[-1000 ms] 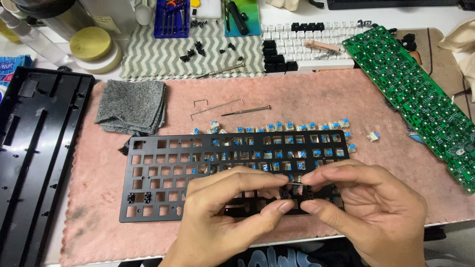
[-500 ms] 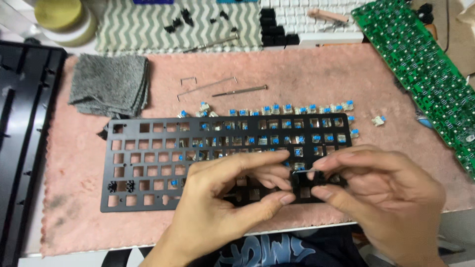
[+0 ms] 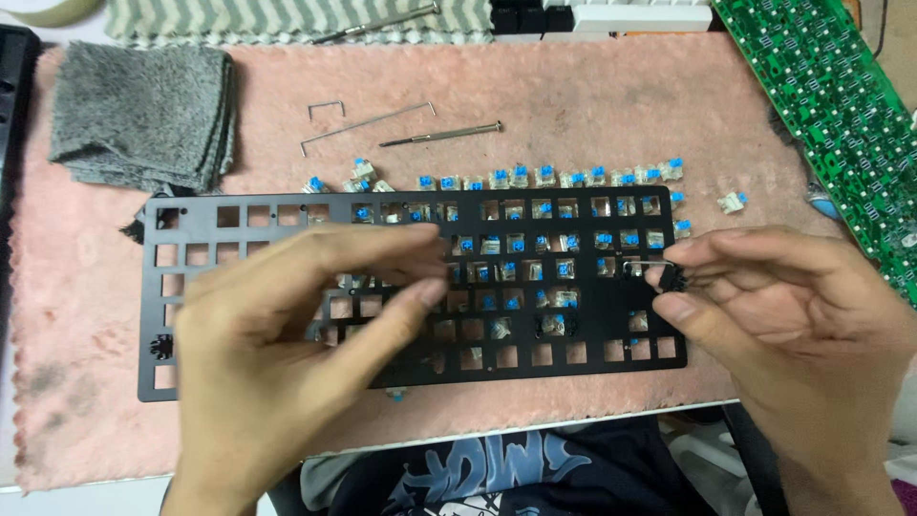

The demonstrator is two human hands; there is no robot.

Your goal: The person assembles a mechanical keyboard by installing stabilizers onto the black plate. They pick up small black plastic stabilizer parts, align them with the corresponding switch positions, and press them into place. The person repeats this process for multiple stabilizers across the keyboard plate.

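A black keyboard switch plate [image 3: 239, 229] with square holes lies flat on a pink mat [image 3: 592, 96]. Several blue-stemmed switches [image 3: 535, 177] lie along its far edge and show through its holes. My right hand [image 3: 793, 315] pinches a small black stabilizer part [image 3: 671, 277] with a thin wire at the plate's right end. My left hand [image 3: 296, 354] hovers over the plate's middle, blurred, with fingers apart and nothing in them.
A folded grey cloth [image 3: 143, 105] lies at the back left. A small screwdriver [image 3: 439, 134] and bent wire bars [image 3: 368, 119] lie behind the plate. A green circuit board [image 3: 821, 96] runs along the right, and a black case edge [image 3: 10, 96] shows at far left.
Both hands were pinching the black part together at the plate's near edge. Now they have parted: the right carries the part to the plate's right end, the left drew back leftward.
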